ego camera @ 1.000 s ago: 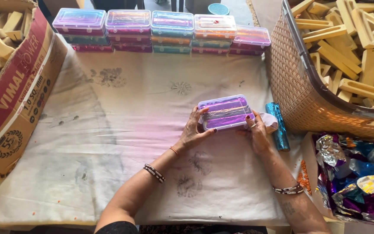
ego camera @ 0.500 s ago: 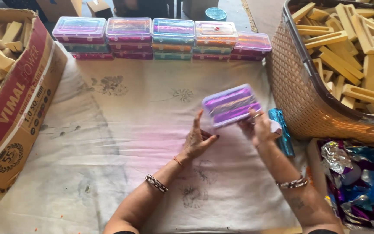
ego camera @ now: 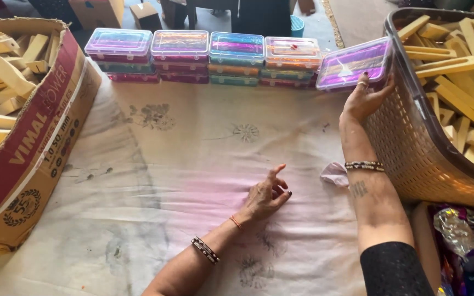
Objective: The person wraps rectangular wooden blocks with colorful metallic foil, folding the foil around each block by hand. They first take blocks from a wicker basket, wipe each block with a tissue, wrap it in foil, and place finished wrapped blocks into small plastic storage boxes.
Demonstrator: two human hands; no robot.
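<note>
1. Clear-lidded box (ego camera: pixel 354 64) — purple contents, held tilted at the far right end of the row of stacked boxes (ego camera: pixel 209 55), just beside the basket (ego camera: pixel 412 142).
2. Right hand (ego camera: pixel 364 98) grips its near edge, fingers closed round it.
3. Left hand (ego camera: pixel 267 194) rests on the cloth (ego camera: pixel 182 164), loosely open, holding nothing.
4. Cardboard carton (ego camera: pixel 34 142) of wooden pieces stands well left — nothing blocks the row's end.

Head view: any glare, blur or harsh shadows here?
Head view: soft, even light, no hard shadows; glare streaks on the clear lid of the plastic box in the right hand; left hand and cloth sharp; edges slightly bowed.
</note>
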